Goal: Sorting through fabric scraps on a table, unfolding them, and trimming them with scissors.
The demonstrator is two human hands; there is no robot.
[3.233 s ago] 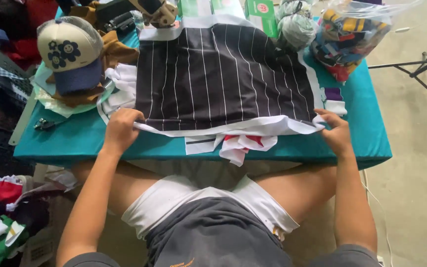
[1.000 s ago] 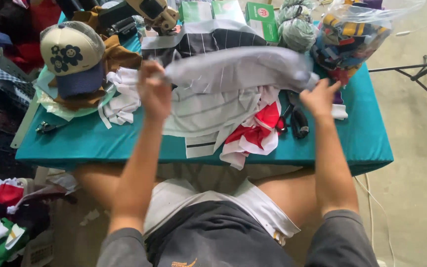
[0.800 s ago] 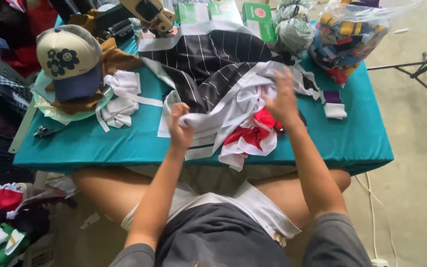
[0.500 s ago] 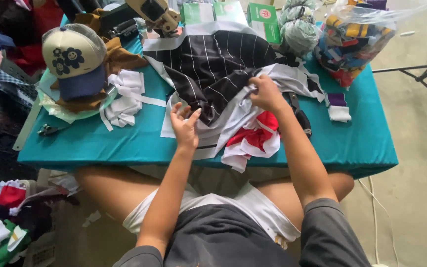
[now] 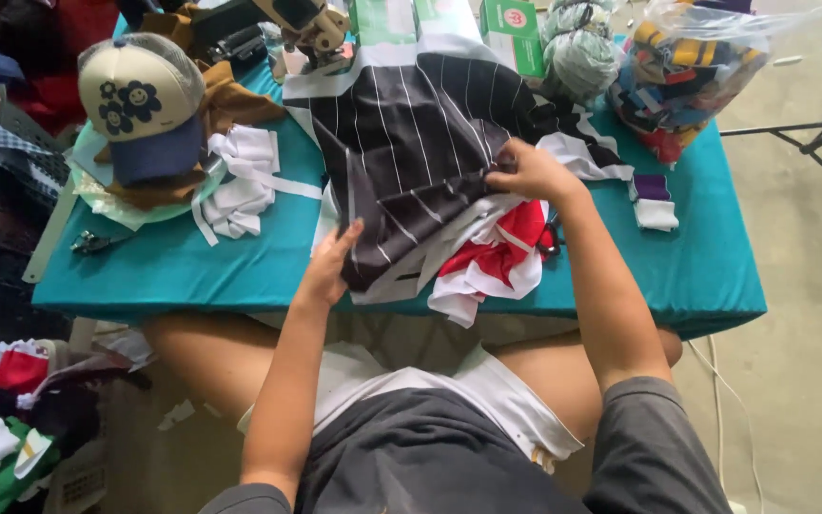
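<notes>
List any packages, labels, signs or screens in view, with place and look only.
Green carton: far table edge, boxy, green with a white panel and a red round mark.
Second green-and-white carton: far edge, left of the first, partly hidden.
Clear plastic bag: far right corner, bulging with multicoloured fabric pieces.
No screens or signs.

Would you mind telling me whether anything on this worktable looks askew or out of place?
The black pinstriped garment lies bunched and crooked under both hands, and a red-and-white cloth droops over the teal table's front edge. Loose clothing is scattered on the floor at left.
</notes>
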